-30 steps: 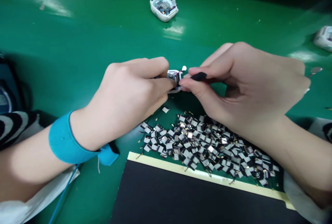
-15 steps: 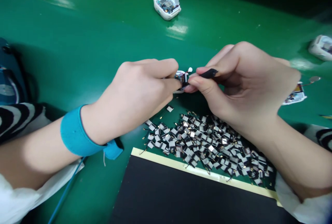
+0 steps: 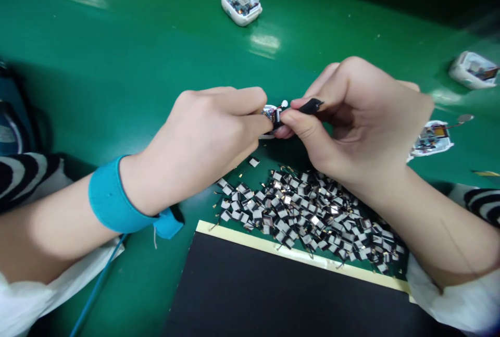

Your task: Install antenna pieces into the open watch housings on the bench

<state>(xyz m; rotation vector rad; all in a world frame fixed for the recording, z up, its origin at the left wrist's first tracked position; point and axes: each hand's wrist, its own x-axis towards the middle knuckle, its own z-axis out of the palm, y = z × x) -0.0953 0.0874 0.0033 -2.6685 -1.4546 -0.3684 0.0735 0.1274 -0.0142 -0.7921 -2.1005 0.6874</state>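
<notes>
My left hand (image 3: 214, 139) is closed around a small white watch case (image 3: 269, 113) with electronics inside. Most of the case is hidden by my fingers. A white round part (image 3: 284, 103) on a thin red wire sticks up from its upper edge. At the case's right side, my right hand (image 3: 363, 123) pinches a black stick-like tool (image 3: 311, 106) between thumb and fingers. The tool's working tip cannot be made out. Below both hands lies a heap of small black-and-grey parts (image 3: 297, 212) with thin leads, and one such part (image 3: 253, 162) lies apart from it.
Other open white watch cases stand on the green table: one at the back (image 3: 241, 4), one at far right (image 3: 473, 70), one behind my right wrist (image 3: 433, 138). A black mat (image 3: 273, 295) with a yellow edge strip lies in front. A blue cord (image 3: 97, 287) runs from my left wristband (image 3: 113, 196).
The whole view has shifted slightly, so the table things appear a little further left. My hands keep the same grip on the watch case and the black tool.
</notes>
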